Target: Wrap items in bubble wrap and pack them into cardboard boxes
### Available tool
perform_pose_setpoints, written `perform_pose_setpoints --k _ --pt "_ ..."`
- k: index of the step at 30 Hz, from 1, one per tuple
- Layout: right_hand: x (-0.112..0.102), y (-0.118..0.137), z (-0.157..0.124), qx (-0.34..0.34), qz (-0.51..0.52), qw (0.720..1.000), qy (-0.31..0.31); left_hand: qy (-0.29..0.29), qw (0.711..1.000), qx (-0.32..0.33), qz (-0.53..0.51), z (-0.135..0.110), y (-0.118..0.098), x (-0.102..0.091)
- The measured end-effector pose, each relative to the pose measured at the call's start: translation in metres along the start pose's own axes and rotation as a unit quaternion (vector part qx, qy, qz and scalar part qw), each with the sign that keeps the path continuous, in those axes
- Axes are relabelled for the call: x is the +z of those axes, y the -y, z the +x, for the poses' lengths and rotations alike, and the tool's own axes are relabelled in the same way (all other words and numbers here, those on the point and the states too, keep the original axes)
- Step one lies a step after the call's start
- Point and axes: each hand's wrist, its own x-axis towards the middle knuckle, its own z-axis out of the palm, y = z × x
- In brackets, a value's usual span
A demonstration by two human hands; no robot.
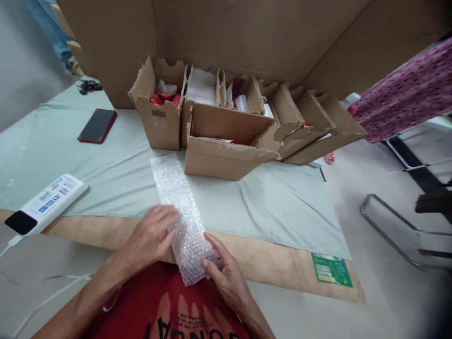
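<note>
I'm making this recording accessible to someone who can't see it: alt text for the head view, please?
Two hands handle a strip of bubble wrap whose near end overhangs a cloth-covered table's edge. Beyond stand open cardboard boxes; a phone and a white device lie to the left.

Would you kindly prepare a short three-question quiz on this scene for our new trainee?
1. What lies between the left hand and the right hand?
2. True or false: the phone lies on the cloth, left of the boxes.
3. Which is joined to a white cable: (a) the phone, (b) the white device or (c) the boxes?

Key: 1. Bubble wrap. 2. True. 3. (b).
</note>
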Motion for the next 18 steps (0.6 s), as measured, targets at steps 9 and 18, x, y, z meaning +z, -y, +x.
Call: perform_pose_setpoints --k 9,18 --pt "0.028 0.056 0.059 -0.043 0.176 0.98 0.078 0.052 0.957 -0.203 -0.199 -0.048 -0.007 0.0" --pt "0.022 0.034 0.085 -0.193 -0.063 0.979 0.015 -0.102 0.959 -0.264 -0.03 -0.024 0.01 0.027"
